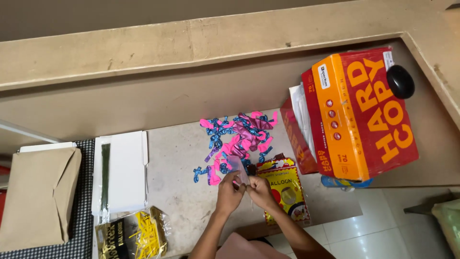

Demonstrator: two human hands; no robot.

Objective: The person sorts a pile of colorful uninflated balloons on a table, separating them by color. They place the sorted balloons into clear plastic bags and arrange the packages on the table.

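My left hand (pixel 229 192) and my right hand (pixel 260 190) meet at the front of a stone counter (pixel 177 158). Together they pinch a pale purple balloon (pixel 237 169) that sticks up between the fingers. Just beyond the hands lies a heap of uninflated pink, blue and purple balloons (pixel 238 139). A yellow and red packet of balloons (pixel 284 191) lies flat under and to the right of my right hand.
A red and orange carton (pixel 364 115) stands at the right with a round black object (pixel 400 81) on top. A white box (pixel 122 170), a brown envelope (pixel 38 196) and a clear bag of yellow sticks (pixel 136 235) lie at the left. A raised ledge (pixel 191 43) runs behind.
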